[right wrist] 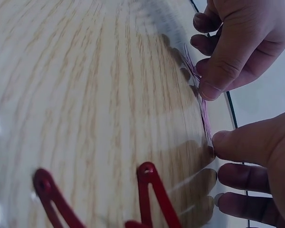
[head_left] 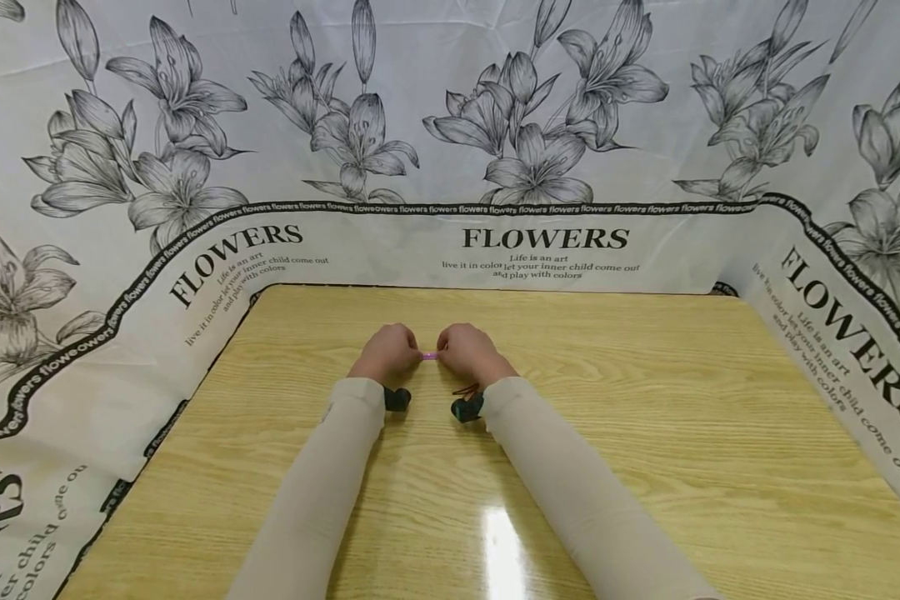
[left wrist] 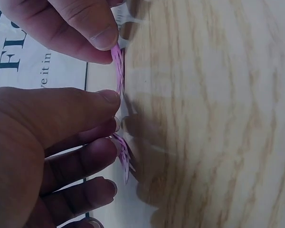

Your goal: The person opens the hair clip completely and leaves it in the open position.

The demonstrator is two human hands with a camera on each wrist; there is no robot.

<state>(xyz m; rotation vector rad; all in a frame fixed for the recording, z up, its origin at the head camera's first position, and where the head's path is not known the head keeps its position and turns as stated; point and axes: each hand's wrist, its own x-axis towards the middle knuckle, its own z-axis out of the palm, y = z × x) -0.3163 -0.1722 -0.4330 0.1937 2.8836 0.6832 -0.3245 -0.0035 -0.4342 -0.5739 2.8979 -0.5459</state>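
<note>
Between my two hands stretches a small, thin bundle of pink-purple strands [head_left: 430, 356]; its exact kind is too fine to tell. My left hand [head_left: 390, 351] pinches it between thumb and forefinger, and a loose tail of strands [left wrist: 125, 159] sticks out past those fingers. The other end is pinched by my right hand [head_left: 471, 350], a short gap away. In the right wrist view the bundle [right wrist: 204, 116] runs from the left hand [right wrist: 242, 52] to the right thumb [right wrist: 237, 142], close above the wooden tabletop. The fingertips cover both gripped spots.
A light wood-grain table [head_left: 645, 400] lies beneath both hands. White cloth [head_left: 390, 242] with printed flowers and lettering stands around its back and sides. Dark wrist cameras [head_left: 397, 400] sit at the cuffs. Red pieces with holes [right wrist: 147, 190] show low in the right wrist view.
</note>
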